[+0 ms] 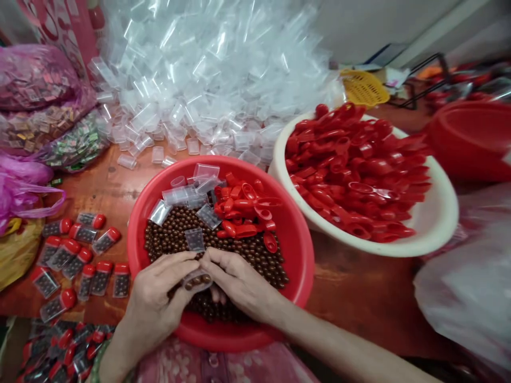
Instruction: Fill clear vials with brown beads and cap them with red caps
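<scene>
My left hand [159,290] is closed around a small clear plastic container [197,281], its open end facing me with brown balls showing inside. My right hand [235,274] is closed against the container's right side; some of its fingers are hidden below. Both hands are over a red basin [299,266] partly filled with shiny brown balls [255,255]. Just beyond my fingers an empty clear container [195,239] rests on the balls. Several more clear containers [186,196] and a heap of red plastic caps [243,205] lie in the basin's far part.
A white basin [443,213] of red caps stands at the right. Behind rises a big pile of clear containers [223,80]. Filled containers with red caps [101,277] lie at the left, more below the table edge. Bagged small packets [35,80], a yellow basket [365,88] and a red bowl [475,138] surround them.
</scene>
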A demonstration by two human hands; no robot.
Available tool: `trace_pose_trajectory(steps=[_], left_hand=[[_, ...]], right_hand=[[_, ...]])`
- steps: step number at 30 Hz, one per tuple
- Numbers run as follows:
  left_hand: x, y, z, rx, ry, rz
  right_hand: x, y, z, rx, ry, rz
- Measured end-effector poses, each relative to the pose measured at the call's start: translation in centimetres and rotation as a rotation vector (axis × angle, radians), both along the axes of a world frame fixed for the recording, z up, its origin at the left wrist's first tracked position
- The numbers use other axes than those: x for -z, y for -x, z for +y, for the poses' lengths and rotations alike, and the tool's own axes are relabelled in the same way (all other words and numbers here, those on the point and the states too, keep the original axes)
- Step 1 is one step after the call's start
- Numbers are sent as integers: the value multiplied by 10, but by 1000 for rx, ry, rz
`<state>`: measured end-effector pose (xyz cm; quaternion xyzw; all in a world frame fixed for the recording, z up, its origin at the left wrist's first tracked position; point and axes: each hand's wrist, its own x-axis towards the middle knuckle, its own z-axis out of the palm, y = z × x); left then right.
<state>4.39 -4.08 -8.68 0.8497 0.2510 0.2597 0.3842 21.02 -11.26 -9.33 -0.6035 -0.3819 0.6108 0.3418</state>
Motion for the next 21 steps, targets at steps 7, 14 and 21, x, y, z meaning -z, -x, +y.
trace_pose_trajectory(steps=[7, 14, 21], left_hand=[[-13, -2, -6, -37, 275, -67], [-8, -10, -3, -89, 484, -87], [-9, -11, -1, -112, 667, -159]], right_hand=[[-8, -35, -5, -135, -576, -1267], [13, -50, 17, -220, -463, -1706], [3, -58, 10, 21, -719, -1181]])
